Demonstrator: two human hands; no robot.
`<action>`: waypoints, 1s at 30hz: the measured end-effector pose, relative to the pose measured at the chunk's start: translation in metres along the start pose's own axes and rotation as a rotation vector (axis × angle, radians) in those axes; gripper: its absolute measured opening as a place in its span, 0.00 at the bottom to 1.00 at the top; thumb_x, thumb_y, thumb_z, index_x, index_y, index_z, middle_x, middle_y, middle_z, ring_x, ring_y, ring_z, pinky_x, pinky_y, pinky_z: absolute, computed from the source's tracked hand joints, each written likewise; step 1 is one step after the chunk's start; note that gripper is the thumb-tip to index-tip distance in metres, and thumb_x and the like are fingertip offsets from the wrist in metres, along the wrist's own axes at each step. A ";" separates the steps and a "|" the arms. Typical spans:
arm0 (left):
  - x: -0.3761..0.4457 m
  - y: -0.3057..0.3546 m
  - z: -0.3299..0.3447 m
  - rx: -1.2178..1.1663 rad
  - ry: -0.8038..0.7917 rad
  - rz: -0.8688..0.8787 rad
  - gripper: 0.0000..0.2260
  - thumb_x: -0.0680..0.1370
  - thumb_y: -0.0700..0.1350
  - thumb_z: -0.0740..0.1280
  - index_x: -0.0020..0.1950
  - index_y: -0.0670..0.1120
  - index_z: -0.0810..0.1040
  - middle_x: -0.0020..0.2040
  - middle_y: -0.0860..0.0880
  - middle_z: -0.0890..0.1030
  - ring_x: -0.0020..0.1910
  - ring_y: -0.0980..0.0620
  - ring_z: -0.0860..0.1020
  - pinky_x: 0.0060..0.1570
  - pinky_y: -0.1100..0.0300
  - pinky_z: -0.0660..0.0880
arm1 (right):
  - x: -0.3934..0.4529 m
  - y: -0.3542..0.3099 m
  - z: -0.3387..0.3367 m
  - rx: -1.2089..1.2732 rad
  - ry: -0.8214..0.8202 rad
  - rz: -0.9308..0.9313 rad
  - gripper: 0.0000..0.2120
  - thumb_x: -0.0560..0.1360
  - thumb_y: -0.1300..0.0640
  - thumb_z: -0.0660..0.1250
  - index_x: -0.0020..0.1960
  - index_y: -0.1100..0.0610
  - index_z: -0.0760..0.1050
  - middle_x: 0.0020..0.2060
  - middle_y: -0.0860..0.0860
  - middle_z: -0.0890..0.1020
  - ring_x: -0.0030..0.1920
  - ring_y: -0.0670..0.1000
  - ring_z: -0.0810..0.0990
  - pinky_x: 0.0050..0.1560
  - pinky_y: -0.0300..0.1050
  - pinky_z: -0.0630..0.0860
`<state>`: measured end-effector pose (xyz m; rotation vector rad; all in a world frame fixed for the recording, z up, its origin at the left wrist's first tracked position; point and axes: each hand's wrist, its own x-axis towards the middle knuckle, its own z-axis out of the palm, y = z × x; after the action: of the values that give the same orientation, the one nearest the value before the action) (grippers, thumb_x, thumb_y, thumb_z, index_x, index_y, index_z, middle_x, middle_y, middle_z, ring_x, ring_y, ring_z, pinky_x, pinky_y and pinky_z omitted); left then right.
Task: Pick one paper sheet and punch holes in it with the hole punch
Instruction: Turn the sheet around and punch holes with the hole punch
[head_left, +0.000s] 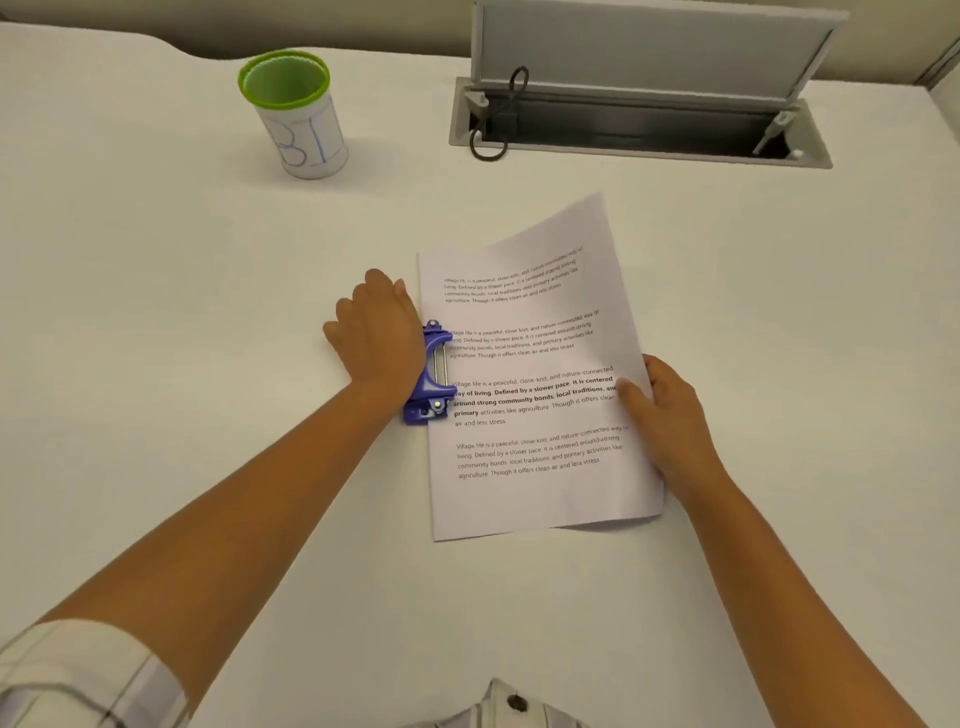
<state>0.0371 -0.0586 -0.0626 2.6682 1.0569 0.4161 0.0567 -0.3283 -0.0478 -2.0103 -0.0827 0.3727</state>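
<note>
Office, white desk (156, 312), open cable hatch (639, 124), pen cup (296, 114)

My white paper sheet (535, 374) has printed words and lies nearly flat on the table. Its left edge sits inside my small blue hole punch (430, 375).

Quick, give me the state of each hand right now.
Left hand: open, pressing down on the blue hole punch.
Right hand: pinching the right edge of the paper sheet.
</note>
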 end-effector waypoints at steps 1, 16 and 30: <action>0.000 -0.001 0.002 0.005 0.007 -0.001 0.14 0.81 0.47 0.50 0.53 0.39 0.70 0.48 0.40 0.78 0.49 0.38 0.74 0.44 0.49 0.63 | 0.001 0.000 0.001 0.002 0.003 -0.002 0.09 0.76 0.58 0.60 0.53 0.47 0.73 0.44 0.38 0.80 0.38 0.31 0.78 0.33 0.24 0.71; -0.001 -0.004 -0.001 -0.075 -0.020 -0.072 0.17 0.81 0.49 0.51 0.52 0.37 0.72 0.49 0.38 0.78 0.50 0.37 0.74 0.46 0.49 0.65 | -0.001 0.000 0.004 0.015 -0.007 -0.018 0.09 0.77 0.59 0.60 0.53 0.48 0.74 0.43 0.38 0.80 0.41 0.37 0.78 0.38 0.29 0.74; -0.023 -0.032 -0.048 -0.574 -0.370 -0.256 0.18 0.80 0.55 0.53 0.39 0.44 0.68 0.36 0.47 0.75 0.32 0.48 0.71 0.36 0.56 0.69 | -0.006 -0.005 -0.007 0.074 -0.098 0.011 0.11 0.76 0.60 0.59 0.51 0.46 0.75 0.48 0.45 0.83 0.46 0.47 0.82 0.45 0.43 0.79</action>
<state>-0.0153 -0.0465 -0.0325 1.9763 0.9647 0.1336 0.0542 -0.3335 -0.0387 -1.9201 -0.1179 0.4750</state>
